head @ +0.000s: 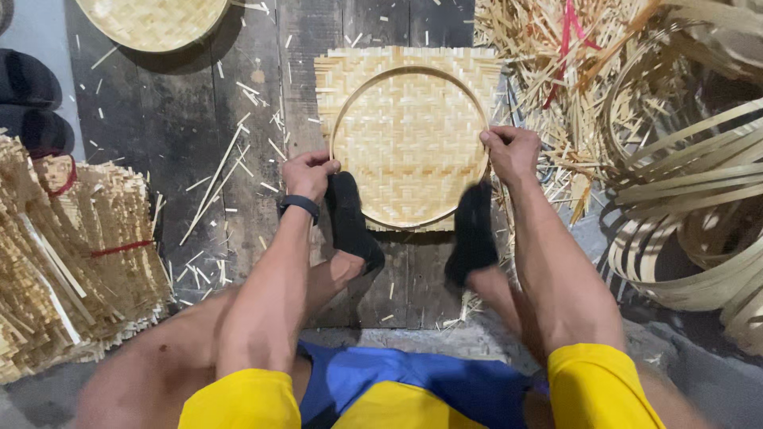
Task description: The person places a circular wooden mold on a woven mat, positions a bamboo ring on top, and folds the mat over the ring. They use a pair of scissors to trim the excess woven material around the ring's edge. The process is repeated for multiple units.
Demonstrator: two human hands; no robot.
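1. Head view: a square woven bamboo mat (pixel 347 71) lies on the dark plank floor (pixel 183 119) in the upper middle of the frame, with a round bamboo hoop (pixel 359 89) pressed onto it.
2. The left hand (pixel 308 173) sits at the hoop's left edge, its grip closed on the rim there; a dark wristband (pixel 300 205) circles the wrist.
3. The right hand (pixel 510 151) sits at the hoop's right edge, its grip closed on the rim, so the hoop spans the space between the two hands.
4. Two feet in black socks, the left foot (pixel 350 218) and the right foot (pixel 471 234), rest against the mat's lower edge, just below the hands.
5. A finished woven tray (pixel 151 20) lies at the upper left of the frame.
6. Bundles of bamboo strips (pixel 71 246) tied with red bands fill the left edge.
7. Loose splints (pixel 540 48) and coiled bamboo bands (pixel 691 191) crowd the right side.
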